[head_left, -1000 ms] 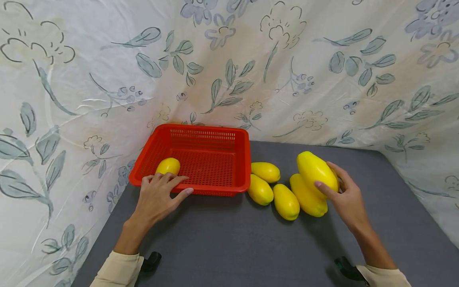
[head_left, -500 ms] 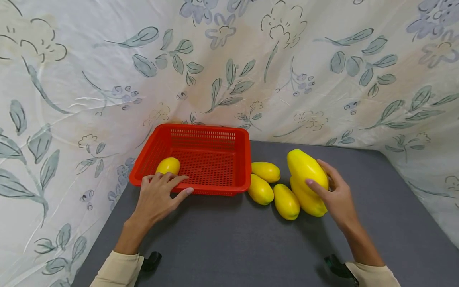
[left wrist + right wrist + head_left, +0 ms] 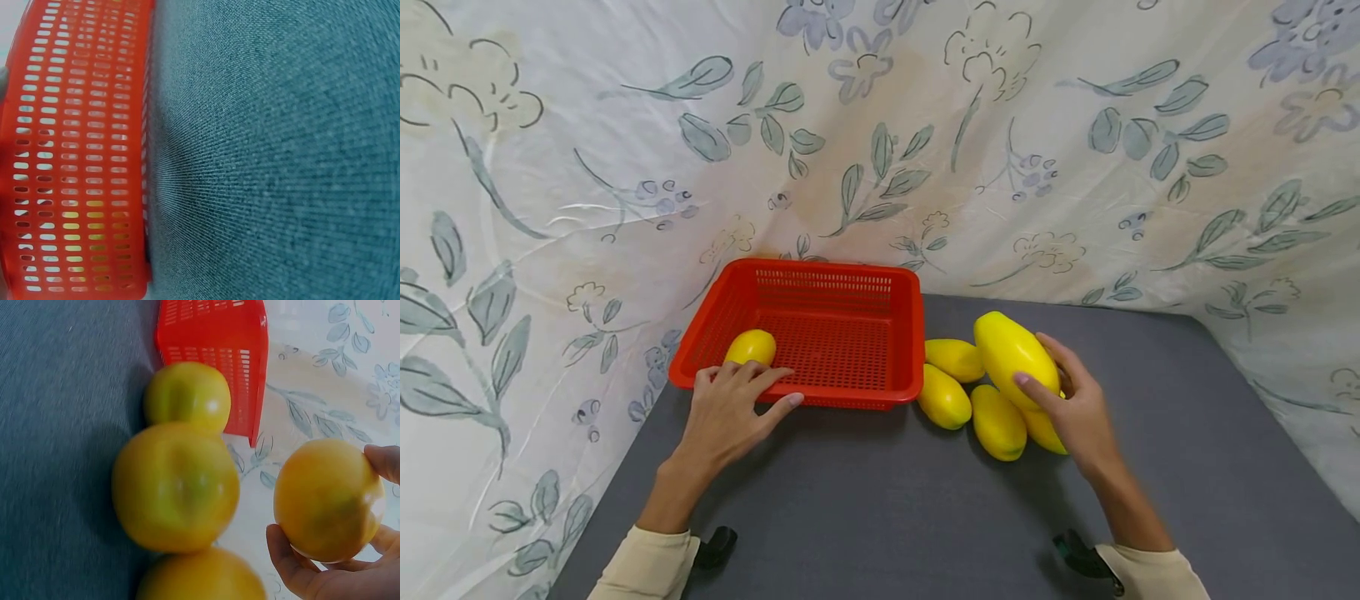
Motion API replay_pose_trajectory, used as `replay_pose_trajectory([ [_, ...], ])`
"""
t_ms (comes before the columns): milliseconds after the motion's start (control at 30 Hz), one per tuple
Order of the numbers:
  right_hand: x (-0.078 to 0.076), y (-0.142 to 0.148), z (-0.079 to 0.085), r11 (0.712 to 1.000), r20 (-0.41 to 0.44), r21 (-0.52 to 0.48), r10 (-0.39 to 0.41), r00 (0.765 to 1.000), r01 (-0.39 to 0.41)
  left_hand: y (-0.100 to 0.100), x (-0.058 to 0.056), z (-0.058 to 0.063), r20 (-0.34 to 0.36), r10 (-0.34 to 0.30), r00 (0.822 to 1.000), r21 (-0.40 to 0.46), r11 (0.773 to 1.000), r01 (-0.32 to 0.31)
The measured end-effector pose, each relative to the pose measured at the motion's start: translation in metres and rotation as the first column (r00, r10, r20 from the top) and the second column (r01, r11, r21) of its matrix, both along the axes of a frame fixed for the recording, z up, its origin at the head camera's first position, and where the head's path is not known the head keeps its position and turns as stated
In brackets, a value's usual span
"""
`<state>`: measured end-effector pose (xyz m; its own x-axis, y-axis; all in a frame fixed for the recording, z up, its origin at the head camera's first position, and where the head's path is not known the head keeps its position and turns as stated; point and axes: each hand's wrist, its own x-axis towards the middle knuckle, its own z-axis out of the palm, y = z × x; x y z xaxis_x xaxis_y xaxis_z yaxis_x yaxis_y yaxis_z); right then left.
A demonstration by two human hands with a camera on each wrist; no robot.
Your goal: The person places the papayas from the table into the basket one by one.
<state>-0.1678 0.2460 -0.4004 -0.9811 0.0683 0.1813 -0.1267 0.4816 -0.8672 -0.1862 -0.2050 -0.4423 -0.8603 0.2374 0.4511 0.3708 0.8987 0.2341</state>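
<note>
A yellow papaya [image 3: 1011, 354] is held in my right hand [image 3: 1078, 417], thumb on the near side and fingers round the far side. The head view shows it raised and overlapping the loose papayas; in the right wrist view the held papaya [image 3: 328, 500] shows end-on, the fingers [image 3: 287, 559] against it. My left hand [image 3: 726, 417] hooks its fingers over the near rim of a red slotted basket [image 3: 906, 333], thumb along the rim. Right behind those fingers lies one papaya [image 3: 752, 346] inside the basket. Its yellow shows through the basket wall [image 3: 81, 144] in the left wrist view.
Several papayas [image 3: 998, 423] lie close together on the dark grey table [image 3: 880, 517], the leftmost right beside the basket's right wall. A floral cloth [image 3: 887, 167] hangs behind the table and along its sides. Black wrist devices [image 3: 718, 546] show at both cuffs.
My right hand has carried the papaya leftward, across the loose papayas toward the basket. My left hand and the basket have stayed in place.
</note>
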Motion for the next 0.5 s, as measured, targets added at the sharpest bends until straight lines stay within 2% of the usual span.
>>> replay_pose_trajectory([
  [500, -0.003, -0.026, 0.001, 0.994, -0.041, -0.076, 0.072, 0.997, -0.074, -0.001, -0.001, 0.0, -0.005, -0.004, 1.0, 0.0, 1.0, 0.004],
])
